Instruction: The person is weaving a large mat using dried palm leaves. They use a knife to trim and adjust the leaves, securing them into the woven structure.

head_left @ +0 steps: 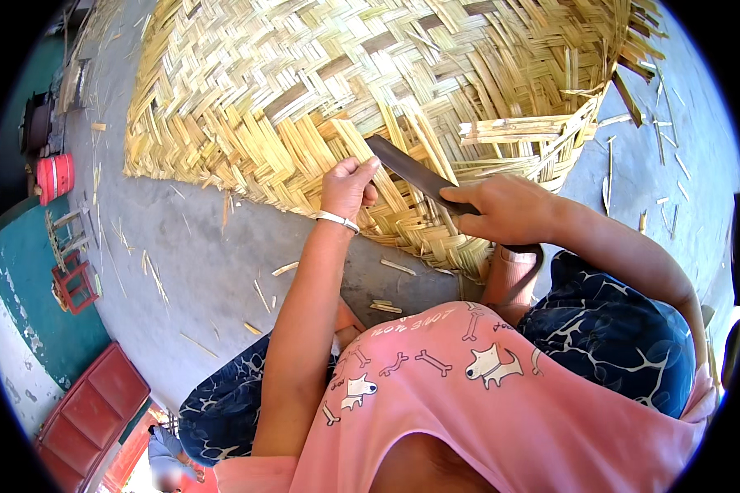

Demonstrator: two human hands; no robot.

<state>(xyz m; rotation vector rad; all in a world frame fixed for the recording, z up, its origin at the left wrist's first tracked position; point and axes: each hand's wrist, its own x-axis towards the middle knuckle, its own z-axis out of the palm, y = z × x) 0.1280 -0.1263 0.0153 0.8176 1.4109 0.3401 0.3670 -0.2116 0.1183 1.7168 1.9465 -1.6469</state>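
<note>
A large woven mat (247, 74) of flat, straw-coloured split strips lies on the floor ahead of me. My left hand (349, 189), with a white band at its wrist, is closed in a pinch at the mat's near edge, on a pale split strip (393, 191) beside the blade's tip. My right hand (506, 209) grips a long, flat, dark knife (409, 171). Its blade points up and left across the weave, while a curved dark tail (538, 267) hooks down behind the hand. The right hand's fingers hide the middle of the knife.
Grey floor (197, 271) carries scattered strip scraps. Loose strip ends (645, 49) stick out at the mat's far right. Leftward stand a red stool-like frame (76, 283), a red container (55, 178) and a red panelled piece (94, 407). Another person (168, 456) shows at the lower left.
</note>
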